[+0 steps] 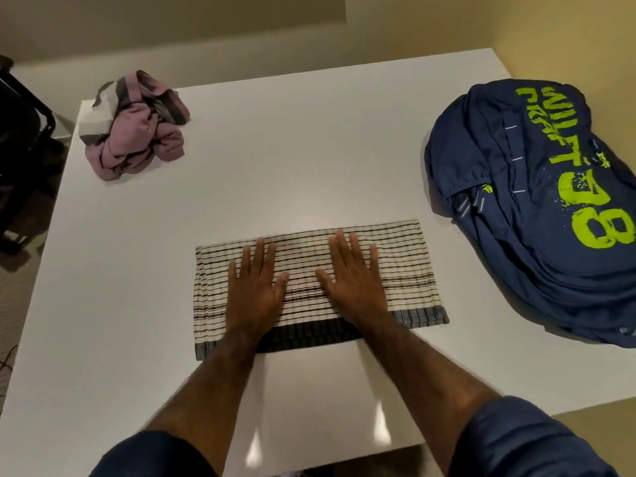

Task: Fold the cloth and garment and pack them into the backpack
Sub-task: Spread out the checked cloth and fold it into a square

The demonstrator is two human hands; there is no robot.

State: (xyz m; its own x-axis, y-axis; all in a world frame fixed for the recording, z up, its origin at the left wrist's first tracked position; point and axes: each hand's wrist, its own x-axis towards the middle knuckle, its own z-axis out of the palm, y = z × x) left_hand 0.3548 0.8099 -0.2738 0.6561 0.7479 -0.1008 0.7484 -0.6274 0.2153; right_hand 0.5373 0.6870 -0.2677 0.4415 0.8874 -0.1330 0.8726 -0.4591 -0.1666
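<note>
looks like a room in a home. plain white tabletop set close to cream painted walls. beige carpet-like floor at left, black furniture frame standing on it. household stuff on top: crumpled pink-and-grey garment, striped woven cloth, navy backpack with lime print. warm indoor lighting.

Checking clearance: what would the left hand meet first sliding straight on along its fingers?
The left hand would seemingly meet nothing: past the far edge of the folded striped cloth lies only bare white table; the crumpled pink garment sits well left.
</note>
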